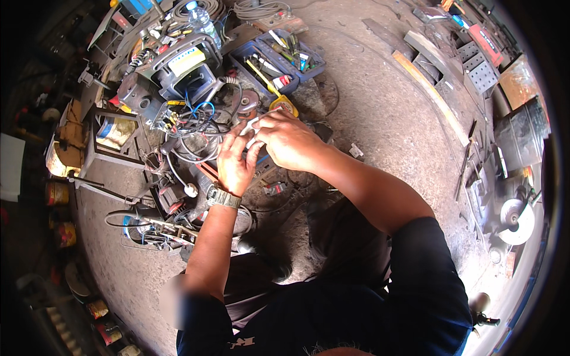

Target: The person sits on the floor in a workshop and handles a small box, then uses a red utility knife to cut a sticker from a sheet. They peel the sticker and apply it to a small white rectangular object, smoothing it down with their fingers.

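Close together in front of me, both hands grip a small whitish piece [252, 132] whose kind I cannot make out. My left hand [234, 165], with a watch [224, 196] on its wrist, closes on its near left side. The fingers of my right hand [288, 141] pinch it from the right and partly cover it. Just beyond the fingers lie a yellow tape measure [286, 107] and a reddish-brown disc [247, 101]. A tangle of grey and blue cables [193, 139] spreads to the left of my hands.
A blue toolbox [309, 72] with hand tools stands ahead. Left of it are a dark machine housing [189, 66] and a water bottle [203, 25]. A metal frame [119, 155] stands at left. Long metal bars [430, 98] and a pale cutting disc [518, 222] lie at right.
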`<state>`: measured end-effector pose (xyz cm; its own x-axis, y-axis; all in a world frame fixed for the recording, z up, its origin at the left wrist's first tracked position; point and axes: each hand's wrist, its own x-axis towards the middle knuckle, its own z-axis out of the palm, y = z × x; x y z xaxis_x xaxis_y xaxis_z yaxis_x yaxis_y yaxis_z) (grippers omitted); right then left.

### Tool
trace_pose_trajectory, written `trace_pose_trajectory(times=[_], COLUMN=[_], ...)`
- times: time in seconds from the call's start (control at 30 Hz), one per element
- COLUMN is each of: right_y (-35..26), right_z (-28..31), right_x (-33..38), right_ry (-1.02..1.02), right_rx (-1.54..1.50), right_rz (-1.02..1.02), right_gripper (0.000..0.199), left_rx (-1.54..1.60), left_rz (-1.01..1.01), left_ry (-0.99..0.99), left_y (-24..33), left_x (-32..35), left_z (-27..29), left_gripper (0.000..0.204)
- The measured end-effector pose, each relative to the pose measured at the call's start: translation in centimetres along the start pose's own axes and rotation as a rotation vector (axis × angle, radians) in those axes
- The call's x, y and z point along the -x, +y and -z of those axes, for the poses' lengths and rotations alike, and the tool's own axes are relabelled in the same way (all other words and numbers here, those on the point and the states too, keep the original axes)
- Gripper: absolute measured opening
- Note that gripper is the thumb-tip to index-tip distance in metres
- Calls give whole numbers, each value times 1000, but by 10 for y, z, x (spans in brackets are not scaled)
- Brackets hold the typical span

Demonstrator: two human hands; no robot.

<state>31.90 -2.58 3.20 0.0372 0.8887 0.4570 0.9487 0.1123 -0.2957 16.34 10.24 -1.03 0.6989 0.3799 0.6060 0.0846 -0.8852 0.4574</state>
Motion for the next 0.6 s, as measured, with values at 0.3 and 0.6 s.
trace_pose_trajectory(times=[0.3,0.6], right_y=[3,3], right_z=[-4,-6], right_x=[-1,-1], right_ry=[59,70], right_rx=[-41,-66], right_rz=[21,29], right_gripper=[15,14], left_rx=[19,50], left_rz=[1,4], left_ry=[45,50], left_y=[1,0], left_x=[2,3], left_z=[-6,-7], left_gripper=[25,24])
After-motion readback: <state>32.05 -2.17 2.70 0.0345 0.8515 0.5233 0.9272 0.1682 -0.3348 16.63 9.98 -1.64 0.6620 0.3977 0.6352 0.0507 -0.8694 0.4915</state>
